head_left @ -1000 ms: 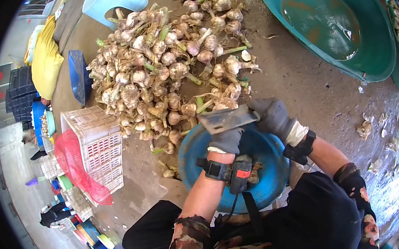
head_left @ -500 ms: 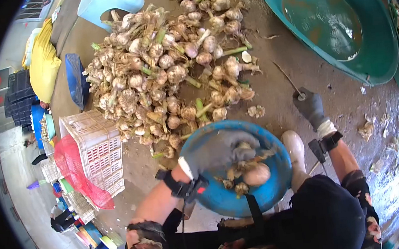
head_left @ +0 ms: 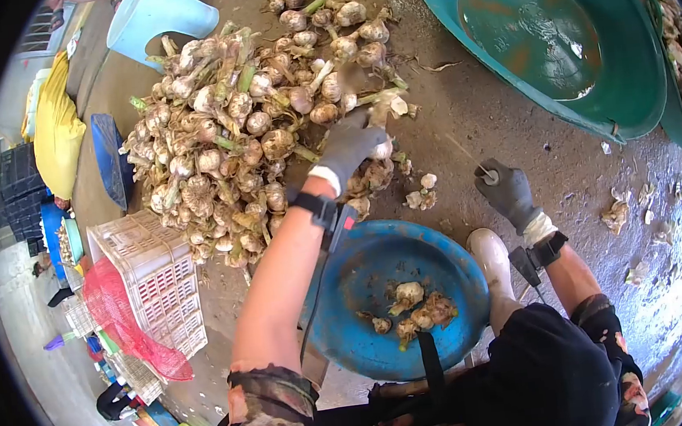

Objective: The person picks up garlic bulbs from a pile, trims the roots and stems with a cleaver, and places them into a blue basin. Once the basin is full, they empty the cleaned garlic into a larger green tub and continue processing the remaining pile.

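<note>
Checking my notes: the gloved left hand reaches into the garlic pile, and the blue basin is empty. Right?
Not empty: the head view shows a few bulbs lying in the blue basin. The left hand does reach into the garlic pile.

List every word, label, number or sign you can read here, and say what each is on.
No text is readable anywhere.
Wrist device behind the left hand: a red patch, too blurred to tell if it is lettering.
White crate, blue basin, teal tub, thin tool in the right hand: no marks visible.
</note>
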Demonstrator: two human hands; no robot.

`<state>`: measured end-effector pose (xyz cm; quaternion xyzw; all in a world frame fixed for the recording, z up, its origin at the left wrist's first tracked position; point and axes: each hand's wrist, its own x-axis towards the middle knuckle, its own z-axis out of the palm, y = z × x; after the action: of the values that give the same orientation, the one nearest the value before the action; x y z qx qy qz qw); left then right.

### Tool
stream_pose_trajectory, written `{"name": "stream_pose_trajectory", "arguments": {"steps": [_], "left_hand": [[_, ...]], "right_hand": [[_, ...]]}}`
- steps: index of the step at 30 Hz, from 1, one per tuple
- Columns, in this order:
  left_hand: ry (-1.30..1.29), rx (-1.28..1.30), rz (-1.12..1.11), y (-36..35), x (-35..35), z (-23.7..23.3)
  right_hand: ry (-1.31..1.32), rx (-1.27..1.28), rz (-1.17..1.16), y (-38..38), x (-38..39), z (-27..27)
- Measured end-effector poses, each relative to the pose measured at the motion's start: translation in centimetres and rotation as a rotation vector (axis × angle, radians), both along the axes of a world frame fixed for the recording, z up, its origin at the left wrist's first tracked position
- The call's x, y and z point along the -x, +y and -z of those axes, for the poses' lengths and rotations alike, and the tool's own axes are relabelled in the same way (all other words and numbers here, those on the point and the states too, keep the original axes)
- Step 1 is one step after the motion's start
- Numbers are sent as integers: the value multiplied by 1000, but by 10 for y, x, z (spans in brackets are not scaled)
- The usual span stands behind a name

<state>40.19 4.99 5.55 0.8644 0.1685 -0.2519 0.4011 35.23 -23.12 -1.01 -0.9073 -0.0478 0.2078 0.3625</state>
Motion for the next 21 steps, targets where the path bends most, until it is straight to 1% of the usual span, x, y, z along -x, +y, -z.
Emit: {"name": "stream_pose_trajectory", "arguments": {"steps": [1,2,3,4,5,6,7,8,9,10,11,12,13,15,16,17,18,19,20,21], "left_hand": [[-2,-6,-1,0,9,-4],[63,56,-4,0,21,-8],[126,118,-7,0,34,-12],[114,-43,64,-6,44,-15],[112,-49,63,-13,58,-22],[-14,-19,67,-19,72,-29],[-138,12,71,-24,80,-38],[17,-53,143,-25,76,-48],[13,-57,139,-22,81,-49],[-20,176,-99,-16,91,-45],[-53,409,-332,-11,97,-40],[-54,603,-650,-9,101,-34],[-50,889,-870,-4,107,-24],[78,1394,-1131,-1,116,2],[79,1394,-1129,2,120,20],[94,1682,-947,5,128,41],[109,1955,-741,6,134,56],[112,1956,-742,1,140,68],[-147,1732,-773,-9,145,75],[-388,1492,-789,-15,150,80]], "right_hand": [[-135,-20,-46,12,-4,-12],[-271,-42,-93,25,-7,-24],[-275,-50,-96,39,-9,-36],[-317,-143,-158,54,-11,-49],[-358,-235,-219,61,-11,-55],[-359,-240,-220,61,-11,-54],[-268,-198,-262,60,-10,-50],[-179,-155,-305,59,-8,-44],[-88,-8,-312,50,-7,-26],[4,140,-320,35,-7,-5],[75,146,-244,14,-5,8],[148,153,-169,2,-2,16],[158,152,-176,4,3,16],[56,134,-51,11,9,3],[-11,64,-136,22,13,-19],[-78,-6,-220,36,18,-42],[-169,-112,-293,46,22,-53],[-258,-219,-365,55,25,-60],[-258,-219,-365,64,27,-64],[-344,-292,-427,71,28,-68]]}}
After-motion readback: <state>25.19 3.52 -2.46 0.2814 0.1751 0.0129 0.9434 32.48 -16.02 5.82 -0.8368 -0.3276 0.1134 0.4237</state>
